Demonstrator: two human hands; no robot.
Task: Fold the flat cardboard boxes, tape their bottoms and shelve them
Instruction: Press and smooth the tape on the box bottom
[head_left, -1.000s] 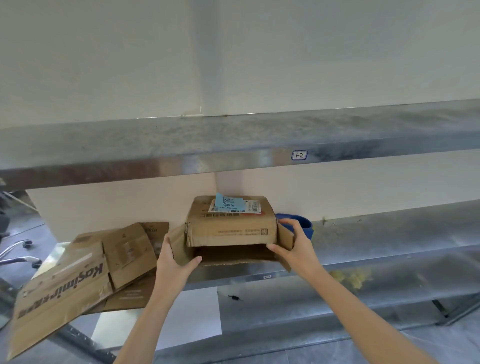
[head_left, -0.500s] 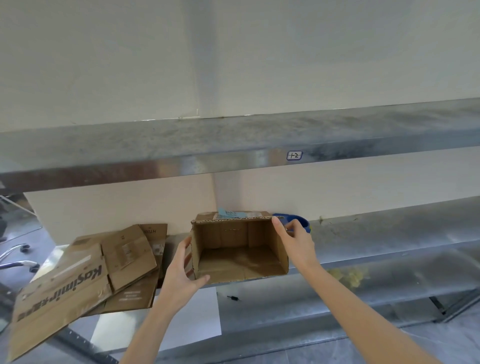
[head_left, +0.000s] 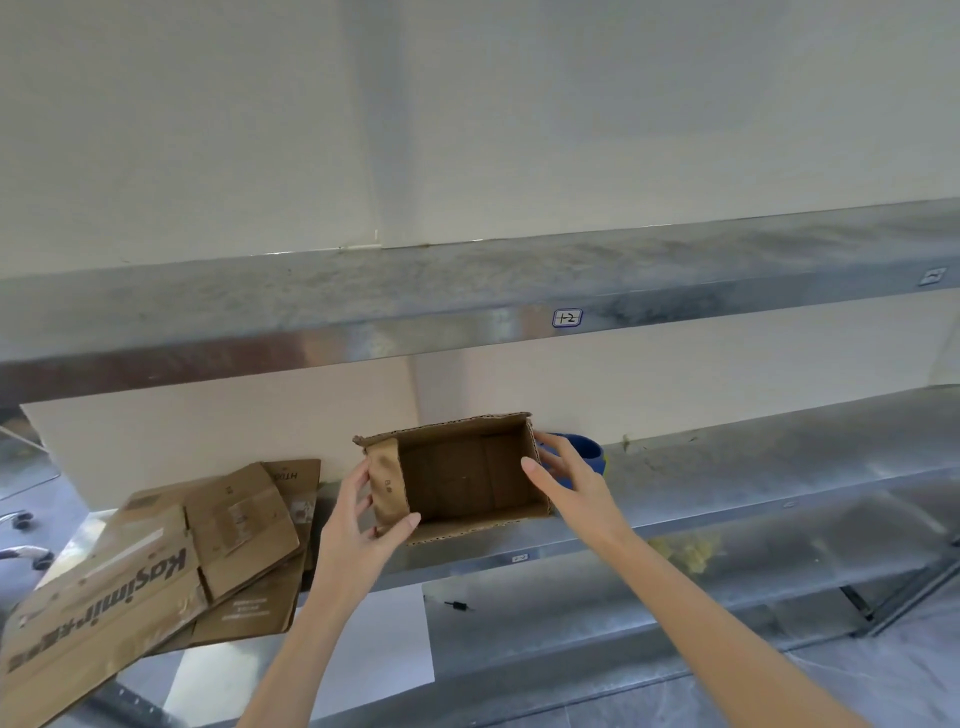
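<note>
Folded box (head_left: 462, 478) sat on the middle shelf (head_left: 779, 467), near its front edge, open mouth tipped toward the camera, bare brown inside showing. Left hand (head_left: 358, 525) gripped the box's left side flap, fingers (head_left: 356, 480) curled narrow behind it and thumb across the front. Right hand (head_left: 566, 483) held the right wall, thumb at the rim, the other fingers laid along the outside. At 3 o'clock of the box, just beside it and partly hidden by the right hand, a blue tape roll (head_left: 589, 452) crowded that side. At 8 o'clock, a pile of flat cardboard (head_left: 171, 561) overhung the shelf's left end, near the box but apart. At 12 o'clock the upper shelf (head_left: 467, 291) ran overhead, a small label (head_left: 567, 317) on its front lip. At 6 o'clock, on the lower shelf (head_left: 623, 613): a white sheet (head_left: 363, 654) and a small black item (head_left: 457, 605). Yellow scraps (head_left: 685, 551) lay at 4 o'clock.
</note>
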